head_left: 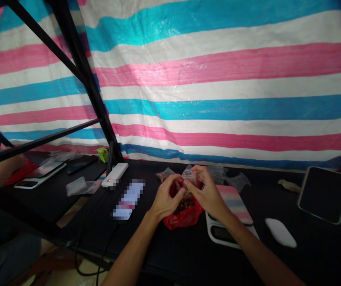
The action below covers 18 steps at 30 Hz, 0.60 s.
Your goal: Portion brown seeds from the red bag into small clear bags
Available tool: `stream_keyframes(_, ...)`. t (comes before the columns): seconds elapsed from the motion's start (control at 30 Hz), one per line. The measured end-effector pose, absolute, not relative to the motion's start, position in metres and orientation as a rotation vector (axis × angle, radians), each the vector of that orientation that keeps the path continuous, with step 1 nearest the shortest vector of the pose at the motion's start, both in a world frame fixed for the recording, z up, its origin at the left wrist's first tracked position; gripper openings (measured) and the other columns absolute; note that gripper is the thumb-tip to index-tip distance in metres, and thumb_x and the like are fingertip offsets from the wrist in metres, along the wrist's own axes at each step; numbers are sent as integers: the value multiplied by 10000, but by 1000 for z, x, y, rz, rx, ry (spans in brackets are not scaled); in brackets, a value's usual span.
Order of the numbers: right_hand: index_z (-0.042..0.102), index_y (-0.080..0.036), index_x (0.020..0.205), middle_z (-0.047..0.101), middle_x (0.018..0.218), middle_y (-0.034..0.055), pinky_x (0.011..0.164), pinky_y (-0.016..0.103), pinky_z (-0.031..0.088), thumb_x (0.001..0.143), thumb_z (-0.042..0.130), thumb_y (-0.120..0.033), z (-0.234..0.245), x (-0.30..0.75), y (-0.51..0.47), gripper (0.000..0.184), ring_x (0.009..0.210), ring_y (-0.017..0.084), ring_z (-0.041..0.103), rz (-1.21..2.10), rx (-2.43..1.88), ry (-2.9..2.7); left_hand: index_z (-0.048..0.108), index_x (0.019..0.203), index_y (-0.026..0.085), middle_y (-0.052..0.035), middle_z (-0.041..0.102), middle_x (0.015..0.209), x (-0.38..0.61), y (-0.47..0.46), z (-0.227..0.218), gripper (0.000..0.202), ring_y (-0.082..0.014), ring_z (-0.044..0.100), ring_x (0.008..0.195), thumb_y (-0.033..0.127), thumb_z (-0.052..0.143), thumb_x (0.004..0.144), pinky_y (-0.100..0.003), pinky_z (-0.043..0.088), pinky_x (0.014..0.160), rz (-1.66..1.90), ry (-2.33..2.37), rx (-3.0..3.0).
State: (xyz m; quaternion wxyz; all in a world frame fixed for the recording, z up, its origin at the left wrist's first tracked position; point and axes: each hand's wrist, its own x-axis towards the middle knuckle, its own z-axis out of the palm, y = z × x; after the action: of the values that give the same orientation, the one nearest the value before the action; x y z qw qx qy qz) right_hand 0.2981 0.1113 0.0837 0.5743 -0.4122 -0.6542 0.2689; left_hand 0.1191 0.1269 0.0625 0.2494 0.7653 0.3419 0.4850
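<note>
Both my hands meet over a red plastic bag (185, 220) that lies opened out on the black table. Small brown and yellowish loose bits (185, 204) show inside it. Between my fingers is a small clear plastic bag (189, 174), its mouth upward, with some contents low in it that I cannot make out. My left hand (168, 194) pinches its left side, and my right hand (204, 188) grips the right side. Just right of the red bag, partly under my right forearm, sits a white digital scale (214, 238) with a shiny plate (233, 198).
Clear plastic bags (239, 182) lie behind the scale. A white mouse-shaped object (280, 232) and a dark tablet-like screen (324, 194) are at right. A phone (128, 200) and white device (115, 174) lie left. Beyond a black metal frame (91, 87), a co-worker's hand (9, 167) is near another scale (41, 176).
</note>
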Motion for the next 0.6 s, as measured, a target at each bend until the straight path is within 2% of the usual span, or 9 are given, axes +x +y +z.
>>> stream_keyframes(0.07,517,-267,1225,670,1146,55,917,395,572,928,689,-380,75,289,115,361,993,215,695,686,-968,-1549,612,1255,221,-74,723,1098,121,126,62,324,-229,679,970,364,609,964,-366,541,902,1329,943,2025)
stream_keyframes(0.17,522,-275,1331,664,1296,83,1025,426,548,965,647,-416,64,294,113,412,1153,234,685,776,-982,-1542,658,1169,224,-70,744,1091,124,126,62,242,-228,693,1002,366,560,999,-364,538,935,1307,956,1971)
stream_keyframes(0.23,521,-280,1384,668,1333,90,1039,431,551,973,637,-439,61,303,110,455,1192,243,681,836,-1003,-1540,681,1121,224,-67,750,1078,125,125,62,218,-225,695,1004,350,542,1009,-362,537,941,1303,954,1963)
stream_keyframes(0.37,590,-269,1332,693,1325,102,971,432,595,952,662,-452,61,311,105,428,1117,259,718,821,-1073,-1540,686,1102,221,-64,750,1057,127,123,64,201,-226,693,990,348,574,994,-352,540,922,1285,917,1969)
stream_keyframes(0.47,590,-278,1341,693,1326,96,969,425,595,952,665,-437,63,308,102,427,1111,252,717,808,-1057,-1562,682,1087,214,-60,748,1037,128,124,65,220,-219,691,967,384,575,999,-335,540,888,1302,913,1900)
stream_keyframes(0.6,564,-281,1350,721,1184,75,949,409,595,961,654,-429,67,304,99,426,1014,224,725,789,-996,-1544,690,1017,196,-61,738,979,127,127,64,300,-205,681,900,437,512,1030,-315,536,827,1336,948,1735)
